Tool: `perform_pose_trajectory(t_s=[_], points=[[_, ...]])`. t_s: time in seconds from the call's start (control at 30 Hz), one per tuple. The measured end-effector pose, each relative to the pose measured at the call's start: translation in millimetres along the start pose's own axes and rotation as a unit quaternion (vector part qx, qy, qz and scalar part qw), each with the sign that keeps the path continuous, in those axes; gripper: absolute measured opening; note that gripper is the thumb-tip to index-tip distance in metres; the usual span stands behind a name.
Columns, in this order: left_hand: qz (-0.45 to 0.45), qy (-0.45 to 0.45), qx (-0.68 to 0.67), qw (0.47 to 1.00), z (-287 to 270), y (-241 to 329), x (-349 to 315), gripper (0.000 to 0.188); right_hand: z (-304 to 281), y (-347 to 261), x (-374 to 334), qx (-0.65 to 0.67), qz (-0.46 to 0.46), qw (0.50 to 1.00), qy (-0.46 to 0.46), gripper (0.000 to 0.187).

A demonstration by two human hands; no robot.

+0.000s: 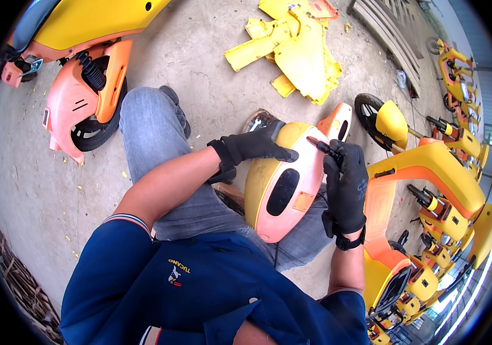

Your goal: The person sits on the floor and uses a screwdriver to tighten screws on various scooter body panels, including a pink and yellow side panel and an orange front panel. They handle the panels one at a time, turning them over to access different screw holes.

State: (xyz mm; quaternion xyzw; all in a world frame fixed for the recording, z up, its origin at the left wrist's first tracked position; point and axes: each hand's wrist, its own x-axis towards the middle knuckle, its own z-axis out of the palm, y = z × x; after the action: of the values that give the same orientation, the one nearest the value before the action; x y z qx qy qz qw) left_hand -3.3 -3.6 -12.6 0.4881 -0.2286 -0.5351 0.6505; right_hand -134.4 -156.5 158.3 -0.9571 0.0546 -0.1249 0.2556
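Across my lap leans a rounded yellow and pink plastic shell [253, 190], apparently a scooter body part, with a dark oval opening [283, 192] in its pink face. My left hand [254, 145], in a black glove, grips the shell's upper yellow side, its thumb lying on the top. In my black-gloved right hand [346, 184] is a black pen-like tool with a reddish-brown tip [317, 142]. The hand is closed round it, and the tip points at the shell's upper pink edge, where I cannot tell whether it touches. Lower on the pink face sits a small orange rectangle [302, 201].
Yellow plastic panels [306, 57] lie piled on the concrete floor ahead. A yellow and orange scooter [88, 95] stands at the far left. To my right is another scooter [424, 167], with several more in a row behind it. Wooden slats [387, 37] lie at the far right.
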Motion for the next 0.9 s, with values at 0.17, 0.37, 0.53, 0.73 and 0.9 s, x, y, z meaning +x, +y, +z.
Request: perform_pose_trajectory(t_s=[0.17,0.37,0.53,0.73,0.9], points=[[-0.002,0.001,-0.002,1.0,0.8,4.0,-2.1,0.082,-1.0,-7.7,-2.4,-0.007,0.167,0.985,-0.046,0.016],[-0.012,-0.004,-0.017,1.0,2.0,10.4,-4.3,0.082,2.0,-5.2,-0.3,0.023,0.018,0.999,0.014,0.018],[-0.01,-0.001,0.003,1.0,-0.2,2.8,-0.8,0.082,1.7,-0.8,-2.6,0.03,0.036,0.999,-0.006,0.018],[-0.014,-0.003,0.005,1.0,0.1,4.5,-1.7,0.083,3.0,-7.6,-1.1,0.031,0.16,0.986,-0.022,0.015],[-0.018,-0.005,0.0,1.0,0.4,8.6,-4.1,0.083,1.0,-5.0,-1.2,0.059,0.054,0.997,-0.009,0.016]])
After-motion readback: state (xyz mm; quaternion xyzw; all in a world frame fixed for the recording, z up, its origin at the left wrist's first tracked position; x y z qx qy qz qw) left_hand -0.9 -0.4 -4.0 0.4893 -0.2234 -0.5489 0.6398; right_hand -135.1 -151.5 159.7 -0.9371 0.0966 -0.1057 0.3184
